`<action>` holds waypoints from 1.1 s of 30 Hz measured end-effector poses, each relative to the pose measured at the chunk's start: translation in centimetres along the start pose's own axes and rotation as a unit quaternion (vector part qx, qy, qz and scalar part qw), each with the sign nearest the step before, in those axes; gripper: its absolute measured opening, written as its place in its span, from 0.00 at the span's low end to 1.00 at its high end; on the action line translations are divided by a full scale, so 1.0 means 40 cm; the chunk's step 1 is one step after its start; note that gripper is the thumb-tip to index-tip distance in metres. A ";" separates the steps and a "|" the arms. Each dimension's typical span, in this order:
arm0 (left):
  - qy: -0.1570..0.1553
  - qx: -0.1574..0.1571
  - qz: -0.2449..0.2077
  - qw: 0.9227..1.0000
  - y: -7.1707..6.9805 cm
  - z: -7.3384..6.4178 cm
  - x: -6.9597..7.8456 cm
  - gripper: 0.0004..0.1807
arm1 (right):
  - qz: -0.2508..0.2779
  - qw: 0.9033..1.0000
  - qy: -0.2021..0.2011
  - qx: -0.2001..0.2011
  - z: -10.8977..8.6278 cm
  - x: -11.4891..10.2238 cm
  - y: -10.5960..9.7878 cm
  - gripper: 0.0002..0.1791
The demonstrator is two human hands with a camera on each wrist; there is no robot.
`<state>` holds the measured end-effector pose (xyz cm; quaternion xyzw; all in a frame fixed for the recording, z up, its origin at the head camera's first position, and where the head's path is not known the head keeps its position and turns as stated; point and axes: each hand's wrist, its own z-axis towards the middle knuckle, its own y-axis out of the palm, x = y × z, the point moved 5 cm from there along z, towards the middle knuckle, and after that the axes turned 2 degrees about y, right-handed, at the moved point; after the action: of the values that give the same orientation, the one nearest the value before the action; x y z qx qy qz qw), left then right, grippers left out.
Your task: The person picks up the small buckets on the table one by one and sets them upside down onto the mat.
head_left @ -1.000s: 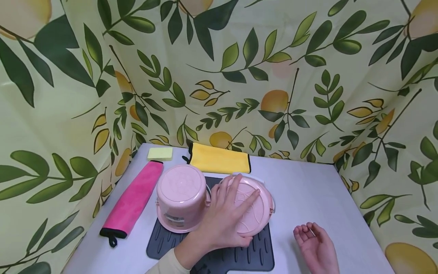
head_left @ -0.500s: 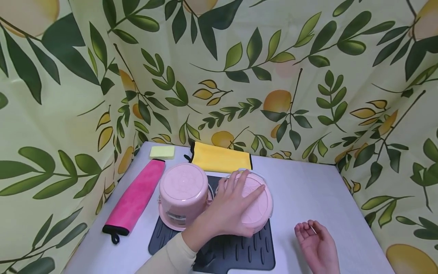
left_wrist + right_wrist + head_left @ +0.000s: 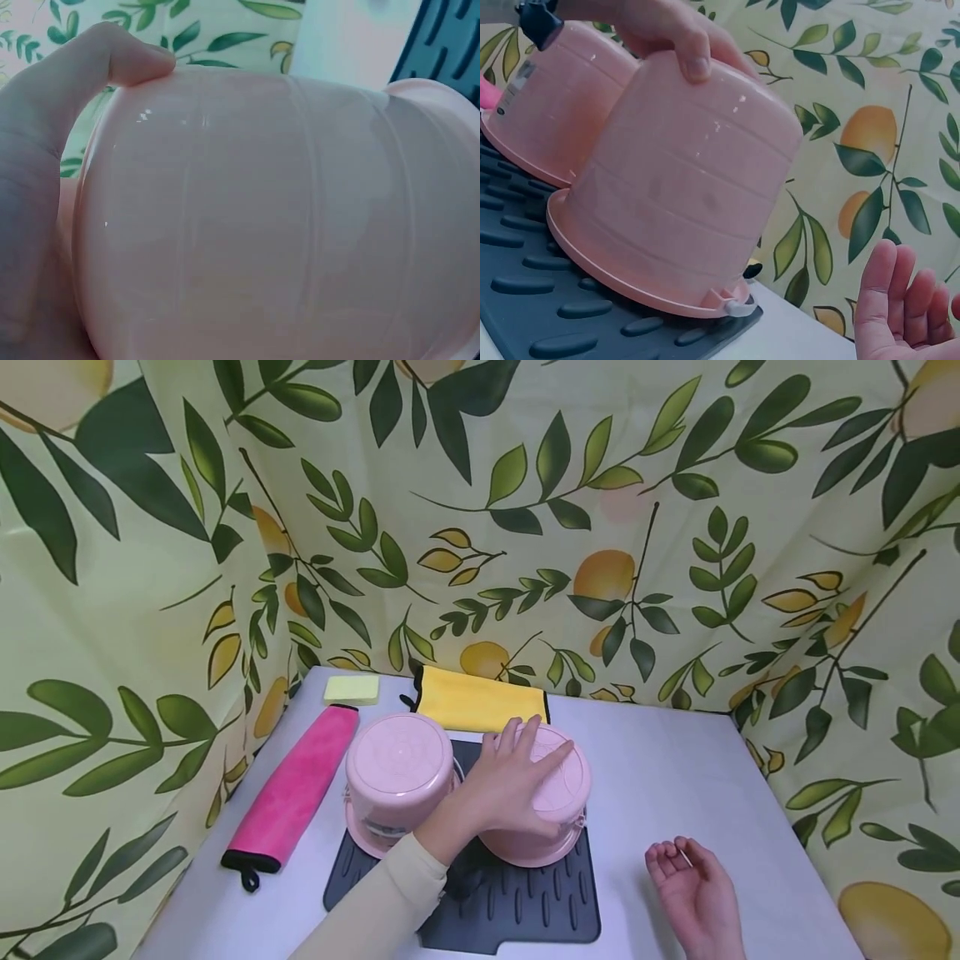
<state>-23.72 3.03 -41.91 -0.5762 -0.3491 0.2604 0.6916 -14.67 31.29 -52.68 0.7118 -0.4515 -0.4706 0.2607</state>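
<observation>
Two pink buckets stand bottom up on a dark grey ribbed drying mat (image 3: 517, 914). My left hand (image 3: 513, 785) holds the right-hand bucket (image 3: 564, 781) from above, fingers spread over its base and thumb on the near side. In the left wrist view the bucket's smooth wall (image 3: 247, 202) fills most of the picture. Its rim and a pale handle joint (image 3: 739, 304) show in the right wrist view, low over the mat. The other bucket (image 3: 401, 756) sits close on the left. My right hand (image 3: 697, 893) is at the right, palm up, fingers loosely bent, holding nothing.
A pink cloth (image 3: 296, 793) with black ends lies along the left side. Behind the buckets are a folded yellow cloth (image 3: 480, 699) and a pale yellow sponge (image 3: 351, 690). Leaf-patterned fabric (image 3: 622, 635) encloses the white table (image 3: 675, 785) at the back and sides.
The right-hand bucket, earlier tipped with its base facing the camera, now stands more upright, and its base has shifted back. My left hand moved with it; the right hand stays put.
</observation>
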 end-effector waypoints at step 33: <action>-0.002 -0.102 -0.076 0.992 -0.025 0.019 0.003 0.59 | -0.009 0.997 -0.031 -0.064 -0.012 -0.019 0.009 0.11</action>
<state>-24.29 3.40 -40.84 -0.6149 -0.4182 0.1716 0.6462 -14.52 31.78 -51.86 0.6829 -0.4216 -0.5226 0.2876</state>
